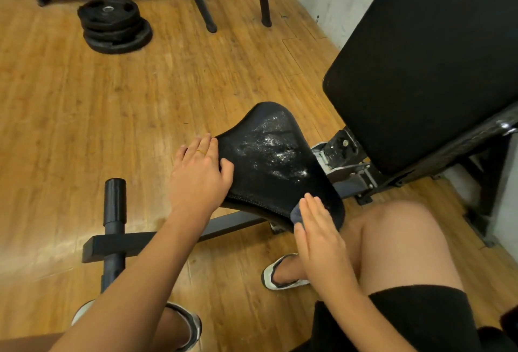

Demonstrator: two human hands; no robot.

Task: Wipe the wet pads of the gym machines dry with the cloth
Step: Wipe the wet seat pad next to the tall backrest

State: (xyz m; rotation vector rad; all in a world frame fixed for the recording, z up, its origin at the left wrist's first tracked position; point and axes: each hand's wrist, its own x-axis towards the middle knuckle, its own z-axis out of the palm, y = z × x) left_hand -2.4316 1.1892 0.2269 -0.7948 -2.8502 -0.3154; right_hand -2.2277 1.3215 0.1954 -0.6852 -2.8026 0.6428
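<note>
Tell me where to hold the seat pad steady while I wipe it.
Hold the seat pad by its left edge, coming from the left, as your left hand does: thumb on top, fingers over the rim. That edge looks dry, leaving the wet patch clear for the cloth under your right hand.

Weight plates [115,26] on wooden floor [84,99]

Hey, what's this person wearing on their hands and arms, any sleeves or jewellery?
No sleeves, gloves or watch show on either arm. The left hand wears a thin gold-coloured ring on one finger. No ring shows on the right hand.
</note>
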